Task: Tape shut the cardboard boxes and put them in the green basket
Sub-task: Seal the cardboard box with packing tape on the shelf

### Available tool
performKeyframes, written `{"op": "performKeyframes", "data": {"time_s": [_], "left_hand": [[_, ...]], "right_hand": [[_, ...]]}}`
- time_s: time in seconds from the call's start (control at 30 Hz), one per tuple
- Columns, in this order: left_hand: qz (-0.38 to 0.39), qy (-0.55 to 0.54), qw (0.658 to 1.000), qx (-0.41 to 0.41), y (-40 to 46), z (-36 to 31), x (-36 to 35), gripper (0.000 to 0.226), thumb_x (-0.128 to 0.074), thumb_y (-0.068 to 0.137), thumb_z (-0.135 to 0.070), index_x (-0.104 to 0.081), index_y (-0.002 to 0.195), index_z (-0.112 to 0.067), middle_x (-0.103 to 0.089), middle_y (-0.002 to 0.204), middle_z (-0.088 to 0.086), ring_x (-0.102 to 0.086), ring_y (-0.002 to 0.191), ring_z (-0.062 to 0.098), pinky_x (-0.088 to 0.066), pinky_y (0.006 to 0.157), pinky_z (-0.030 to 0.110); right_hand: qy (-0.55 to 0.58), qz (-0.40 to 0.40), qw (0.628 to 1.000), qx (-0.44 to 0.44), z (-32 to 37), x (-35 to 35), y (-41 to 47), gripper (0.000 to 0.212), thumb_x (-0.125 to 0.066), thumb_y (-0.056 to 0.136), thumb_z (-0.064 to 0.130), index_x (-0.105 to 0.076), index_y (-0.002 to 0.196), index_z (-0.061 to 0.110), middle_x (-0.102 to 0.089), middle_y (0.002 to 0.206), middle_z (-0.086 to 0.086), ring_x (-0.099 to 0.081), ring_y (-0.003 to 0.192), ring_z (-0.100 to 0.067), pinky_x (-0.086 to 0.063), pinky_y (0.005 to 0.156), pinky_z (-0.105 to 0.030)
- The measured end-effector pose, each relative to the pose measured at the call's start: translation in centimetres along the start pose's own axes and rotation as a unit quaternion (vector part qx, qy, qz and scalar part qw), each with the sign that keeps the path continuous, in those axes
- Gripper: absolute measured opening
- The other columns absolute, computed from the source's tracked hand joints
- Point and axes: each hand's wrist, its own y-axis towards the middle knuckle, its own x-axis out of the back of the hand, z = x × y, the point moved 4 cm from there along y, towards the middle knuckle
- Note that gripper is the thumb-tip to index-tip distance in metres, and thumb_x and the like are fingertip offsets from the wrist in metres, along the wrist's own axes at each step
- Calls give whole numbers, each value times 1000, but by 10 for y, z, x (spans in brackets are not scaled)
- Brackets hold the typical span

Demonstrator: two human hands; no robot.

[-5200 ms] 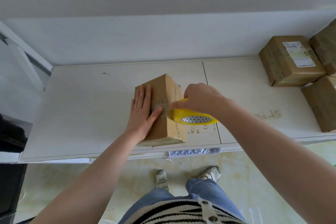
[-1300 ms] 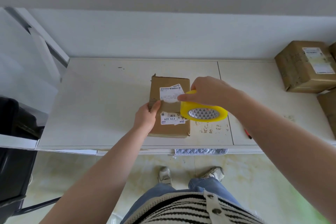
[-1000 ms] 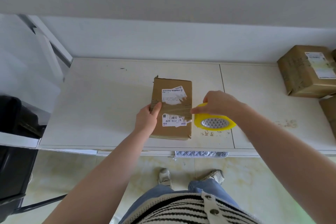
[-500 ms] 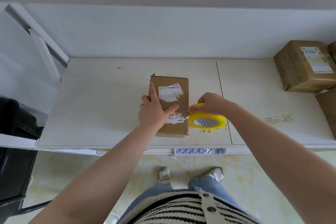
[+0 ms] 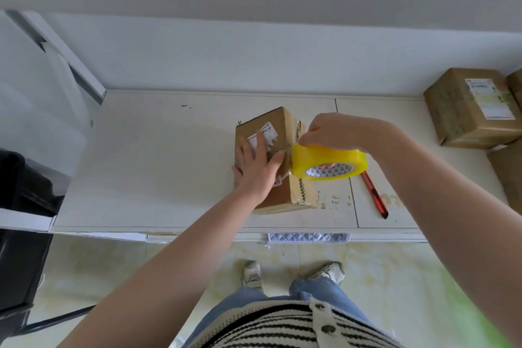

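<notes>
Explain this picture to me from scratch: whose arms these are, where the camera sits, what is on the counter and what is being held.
No machine here: a person wears a wide-angle camera on the head, so the one view looks down over their own arms, striped top and shoes. The left hand lies flat, fingers straight, pressing the cardboard box on the white counter. The right hand grips the yellow tape roll, held against the box's right edge. A red utility knife lies on the counter to the right of the roll. More cardboard boxes sit at the far right. No green basket can be made out in this view.
</notes>
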Motion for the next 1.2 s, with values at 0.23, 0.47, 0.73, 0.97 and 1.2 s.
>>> {"op": "performKeyframes", "data": {"time_s": [0.23,0.47,0.73,0.97,1.2], "left_hand": [[34,42,998,26,-5,2,-2,109,-26,68,-85,22,151,-32,26,161,3,24,148,18,8,117,54],[33,22,999,19,-7,8,6,92,-40,91,-67,19,153,-31,24,161,3,21,148,18,9,117,53],[47,-29,998,31,-13,24,47,91,-40,83,-69,1,156,-33,7,164,3,8,150,23,0,118,47],[68,-68,995,-13,-19,38,68,83,-28,78,-73,-18,154,-40,-43,147,3,-35,139,25,-23,117,51],[64,-125,990,32,-23,68,83,46,-30,105,-42,-28,151,-37,-54,125,-20,-51,122,12,-38,94,25]], "right_hand": [[-52,-58,997,-5,-5,0,2,59,-55,84,66,-53,59,12,-47,55,-1,-44,49,-17,-35,53,-27],[-144,-103,983,-58,-22,-15,6,74,-47,71,86,-44,54,14,-47,51,4,-47,48,-13,-31,49,-26],[204,-39,976,69,-42,-14,-1,54,-60,69,72,-61,59,19,-47,51,8,-48,51,-8,-36,58,-28],[-55,-115,992,-3,-27,-18,7,64,-58,65,84,-48,56,21,-50,57,9,-48,55,-10,-31,53,-25],[16,-69,997,10,-5,-53,34,62,-64,69,76,-43,50,20,-42,52,5,-44,52,-14,-29,51,-27]]}}
